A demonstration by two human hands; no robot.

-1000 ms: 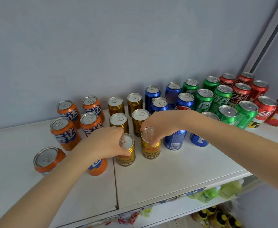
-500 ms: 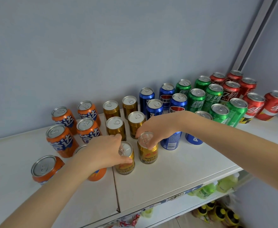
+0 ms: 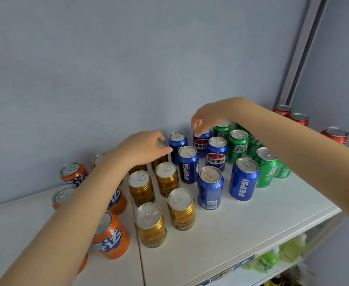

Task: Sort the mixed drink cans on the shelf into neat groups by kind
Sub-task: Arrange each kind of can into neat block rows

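left hand [image 3: 144, 148] | pinches top of rear gold metal can [image 3: 160, 159] | right hand [image 3: 208, 117] | fingertips over rear blue metal can [image 3: 201, 144], grip unclear

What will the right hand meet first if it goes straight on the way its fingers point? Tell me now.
The right hand points its fingers down at the blue can just beneath them in the back row, so that can's top comes first. Whether the fingertips touch it yet is unclear.
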